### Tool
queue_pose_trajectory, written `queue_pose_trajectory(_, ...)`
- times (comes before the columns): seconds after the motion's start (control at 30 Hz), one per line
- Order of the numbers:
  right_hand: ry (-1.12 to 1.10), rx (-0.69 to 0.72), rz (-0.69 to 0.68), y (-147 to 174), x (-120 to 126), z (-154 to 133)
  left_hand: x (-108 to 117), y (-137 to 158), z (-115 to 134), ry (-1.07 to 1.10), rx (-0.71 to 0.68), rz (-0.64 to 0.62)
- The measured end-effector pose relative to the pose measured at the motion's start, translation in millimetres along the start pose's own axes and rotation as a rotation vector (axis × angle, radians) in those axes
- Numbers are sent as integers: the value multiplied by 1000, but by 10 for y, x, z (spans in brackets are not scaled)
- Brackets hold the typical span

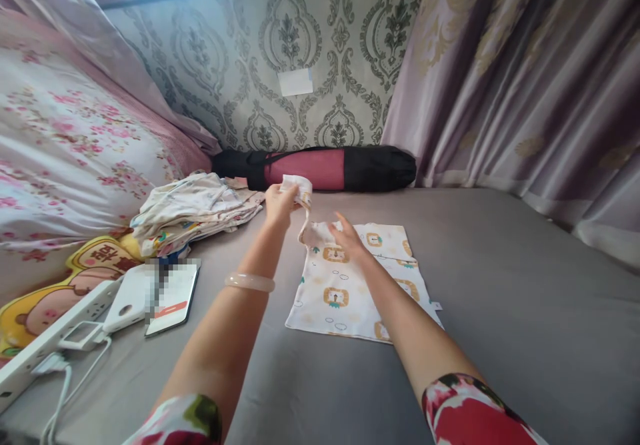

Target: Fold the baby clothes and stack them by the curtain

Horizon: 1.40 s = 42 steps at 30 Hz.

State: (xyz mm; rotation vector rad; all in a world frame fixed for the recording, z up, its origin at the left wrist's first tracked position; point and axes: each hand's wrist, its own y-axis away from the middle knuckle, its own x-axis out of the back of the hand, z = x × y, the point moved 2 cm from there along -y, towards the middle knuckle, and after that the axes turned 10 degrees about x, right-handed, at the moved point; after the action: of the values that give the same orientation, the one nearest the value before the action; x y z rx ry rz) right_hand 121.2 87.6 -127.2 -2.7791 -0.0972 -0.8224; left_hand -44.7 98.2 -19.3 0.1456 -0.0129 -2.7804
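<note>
A small white shirt (357,298) printed with tan lion faces lies flat on the grey bed sheet, a little tag sticking out at its right edge. My left hand (281,203) pinches the end of what looks like its sleeve, lifted off the sheet at the upper left corner. Just to the right, my right hand (349,235) is over the top part of the shirt with fingers stretched out and holding nothing. Whether its fingertips touch the cloth I cannot tell. My right forearm covers part of the shirt's right side.
A pile of folded clothes (195,208) sits at the left. Nearer are a tablet-like flat device (175,302), a white power strip (60,338) with cords and a yellow cartoon cushion (45,305). A black and pink long bag (320,168) lies along the wall. Curtains (500,85) hang at right.
</note>
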Motion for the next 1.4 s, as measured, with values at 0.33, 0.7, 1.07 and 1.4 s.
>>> queue_pose_trajectory(0.33, -1181, -576, 361, 380, 678, 336, -869, 647, -710, -208, 18, -180)
queue_pose_trajectory(0.7, -1349, -507, 311, 394, 730, 408, -530, 641, -1223, -1140, -326, 121)
queue_pose_trajectory(1.07, -1171, -480, 539, 350, 743, 637, -531, 664, -1384, -1316, -402, 16)
queue_pose_trajectory(1.4, -983, -490, 621, 382, 843, 722, -497, 653, -1385, -1350, -244, 59)
